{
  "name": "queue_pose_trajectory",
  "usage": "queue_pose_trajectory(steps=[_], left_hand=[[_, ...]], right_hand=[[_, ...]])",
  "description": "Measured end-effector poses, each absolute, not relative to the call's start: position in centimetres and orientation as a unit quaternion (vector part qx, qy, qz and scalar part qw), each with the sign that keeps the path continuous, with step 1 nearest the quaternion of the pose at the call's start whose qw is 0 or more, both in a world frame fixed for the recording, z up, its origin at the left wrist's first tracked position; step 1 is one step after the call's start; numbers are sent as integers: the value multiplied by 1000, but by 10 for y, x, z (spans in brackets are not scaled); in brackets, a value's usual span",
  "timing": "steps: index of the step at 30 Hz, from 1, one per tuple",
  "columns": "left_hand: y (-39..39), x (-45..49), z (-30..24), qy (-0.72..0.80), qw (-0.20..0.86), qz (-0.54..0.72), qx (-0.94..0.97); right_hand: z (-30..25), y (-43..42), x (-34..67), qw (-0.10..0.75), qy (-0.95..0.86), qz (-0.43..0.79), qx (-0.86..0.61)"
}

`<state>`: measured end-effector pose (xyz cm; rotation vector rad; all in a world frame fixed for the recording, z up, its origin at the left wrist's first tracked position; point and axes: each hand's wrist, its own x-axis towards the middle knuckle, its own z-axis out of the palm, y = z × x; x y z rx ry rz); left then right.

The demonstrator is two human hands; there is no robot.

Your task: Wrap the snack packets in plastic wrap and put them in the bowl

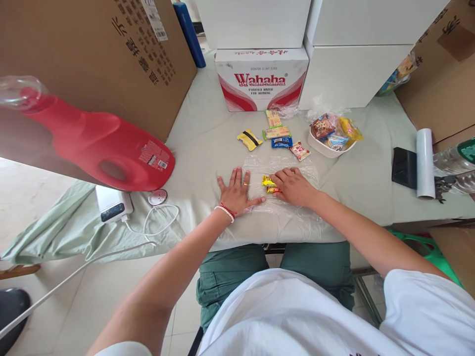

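My left hand (236,193) lies flat with fingers spread on the left edge of a sheet of clear plastic wrap (293,170) spread over the pale green cloth. On the sheet, my right hand (293,185) curls its fingers onto a small yellow and red snack packet (268,183). Several more wrapped snacks lie just beyond the sheet: a yellow one (249,139), a blue one (281,142) and a red and white one (300,151).
A white bowl (324,148) of snacks sits at the right. A Wahaha water carton (261,79) and white boxes stand behind. A red detergent jug (104,148), power bank (113,205) and cable are at the left. A wrap roll (425,163) lies far right.
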<state>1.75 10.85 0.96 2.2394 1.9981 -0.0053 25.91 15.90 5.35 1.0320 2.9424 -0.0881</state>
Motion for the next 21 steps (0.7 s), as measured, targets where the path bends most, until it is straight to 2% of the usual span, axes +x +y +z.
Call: queue_pose_trajectory(steps=[6,10,13,18,21], left_hand=[[105,13,14,652,53,44,755],[101,1,20,596,10,119,794],[98,-14,21,534,56,137,833],[86,-39,19,452,203,115,861],[75,-41,22,459,227,101,853]], right_hand=[[56,161,261,-4,946,-58,320],[71,151,289,-81,928,-91,351],[77,124,323,-116,909,-123,382],[56,72,353,-31,901,-140,410],[47,69,351,-2,887,-177,427]])
